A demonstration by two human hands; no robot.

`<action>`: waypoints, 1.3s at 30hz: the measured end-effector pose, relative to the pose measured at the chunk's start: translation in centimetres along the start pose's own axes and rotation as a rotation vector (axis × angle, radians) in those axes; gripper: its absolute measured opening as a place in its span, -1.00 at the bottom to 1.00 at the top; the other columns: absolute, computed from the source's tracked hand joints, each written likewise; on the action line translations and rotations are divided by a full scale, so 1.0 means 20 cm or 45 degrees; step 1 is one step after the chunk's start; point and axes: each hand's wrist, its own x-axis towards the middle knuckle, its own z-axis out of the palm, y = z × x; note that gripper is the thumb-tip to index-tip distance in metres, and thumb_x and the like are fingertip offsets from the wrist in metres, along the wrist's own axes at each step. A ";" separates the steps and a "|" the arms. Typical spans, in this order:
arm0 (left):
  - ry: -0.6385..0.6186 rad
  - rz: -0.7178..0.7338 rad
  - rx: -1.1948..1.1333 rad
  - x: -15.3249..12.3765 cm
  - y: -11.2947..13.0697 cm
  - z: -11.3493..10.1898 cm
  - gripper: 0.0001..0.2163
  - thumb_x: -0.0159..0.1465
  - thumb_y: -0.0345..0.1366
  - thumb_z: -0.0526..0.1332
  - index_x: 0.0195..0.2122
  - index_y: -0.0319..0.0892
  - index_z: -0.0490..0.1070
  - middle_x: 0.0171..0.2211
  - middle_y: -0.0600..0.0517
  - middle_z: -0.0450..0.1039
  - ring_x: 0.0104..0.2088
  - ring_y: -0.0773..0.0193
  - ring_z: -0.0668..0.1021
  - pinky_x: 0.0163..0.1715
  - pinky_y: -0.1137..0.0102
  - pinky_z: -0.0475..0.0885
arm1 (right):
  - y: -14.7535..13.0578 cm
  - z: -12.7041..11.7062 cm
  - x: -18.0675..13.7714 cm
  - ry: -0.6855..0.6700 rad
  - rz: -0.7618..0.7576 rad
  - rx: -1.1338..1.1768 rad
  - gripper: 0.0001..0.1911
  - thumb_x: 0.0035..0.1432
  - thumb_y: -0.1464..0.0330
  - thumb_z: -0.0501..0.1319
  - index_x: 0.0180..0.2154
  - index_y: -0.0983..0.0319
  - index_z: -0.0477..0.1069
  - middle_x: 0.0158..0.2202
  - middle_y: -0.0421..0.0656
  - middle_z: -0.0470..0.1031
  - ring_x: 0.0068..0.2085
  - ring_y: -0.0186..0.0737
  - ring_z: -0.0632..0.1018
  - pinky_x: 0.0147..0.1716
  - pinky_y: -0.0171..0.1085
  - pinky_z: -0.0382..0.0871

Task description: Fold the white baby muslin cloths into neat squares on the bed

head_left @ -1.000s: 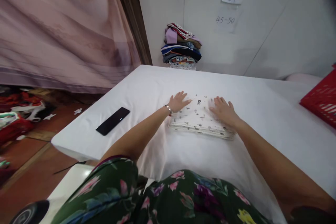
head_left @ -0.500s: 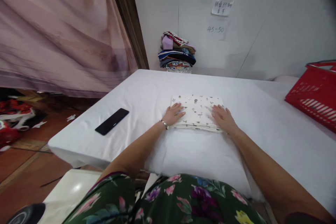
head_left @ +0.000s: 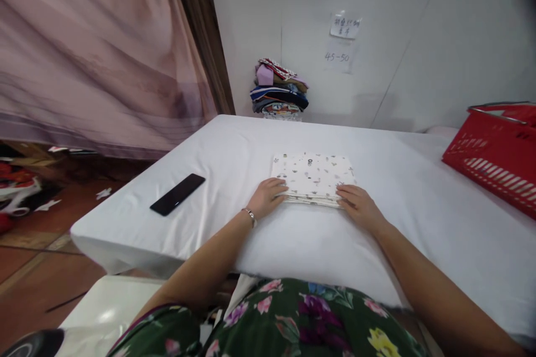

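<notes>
A folded white cloth printed with small grey-green plant and animal figures lies on the table in front of me, its layered edge facing me. At its near left corner, my left hand, with a bracelet on the wrist, has its fingers closed over the edge. My right hand holds the near right corner the same way, fingers on top. The undersides of both corners are hidden by my hands.
A black phone lies on the white-covered table to the left. Stacked clothes stand by the back wall. A red basket sits at the right. A pink curtain hangs at the left.
Both hands have slid toward me, from lying flat on the cloth's sides to its near corners, where the fingers are now closed. The view has shifted slightly.
</notes>
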 end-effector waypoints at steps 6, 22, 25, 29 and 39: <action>0.024 -0.007 -0.013 0.01 -0.01 0.01 -0.76 0.28 -0.20 0.05 -0.20 -0.10 0.48 -0.11 -0.02 0.47 -0.06 0.23 0.44 -0.01 0.20 0.34 | -0.01 0.01 -0.01 0.006 0.095 0.034 -0.69 0.21 0.22 0.02 -0.14 0.14 0.45 -0.03 -0.15 0.44 0.03 -0.15 0.39 0.06 -0.08 0.23; -0.110 0.061 0.145 0.09 0.14 0.06 -0.79 0.27 -0.20 0.08 -0.13 -0.07 0.42 -0.06 -0.01 0.43 -0.01 0.21 0.39 0.05 0.18 0.19 | -0.03 0.00 0.00 0.049 0.192 0.173 -0.72 0.17 0.22 0.04 -0.23 0.13 0.48 -0.08 -0.14 0.47 0.01 -0.12 0.41 0.04 -0.06 0.27; -0.145 0.110 0.144 0.15 0.16 0.08 -0.81 0.27 -0.21 0.09 -0.20 -0.08 0.45 -0.14 0.01 0.46 -0.08 0.22 0.42 -0.03 0.22 0.24 | -0.05 -0.01 0.01 0.061 0.249 0.211 -0.71 0.17 0.21 0.02 -0.24 0.13 0.49 -0.09 -0.14 0.47 -0.01 -0.10 0.43 0.02 -0.03 0.29; -0.150 0.038 0.126 0.17 0.17 0.11 -0.80 0.29 -0.23 0.06 -0.26 -0.09 0.47 -0.26 0.00 0.48 -0.19 0.22 0.44 -0.14 0.25 0.29 | -0.05 -0.01 0.01 0.073 0.269 0.232 -0.71 0.16 0.21 0.03 -0.25 0.12 0.48 -0.10 -0.14 0.48 -0.02 -0.10 0.43 0.00 -0.03 0.31; -0.082 -0.112 -0.054 0.15 0.17 0.11 -0.78 0.30 -0.21 0.03 -0.30 -0.10 0.46 -0.32 0.01 0.46 -0.27 0.24 0.44 -0.22 0.29 0.33 | -0.05 -0.02 0.01 0.030 0.143 0.089 -0.73 0.20 0.25 0.04 -0.17 0.11 0.46 -0.06 -0.17 0.46 0.02 -0.15 0.40 0.04 -0.09 0.29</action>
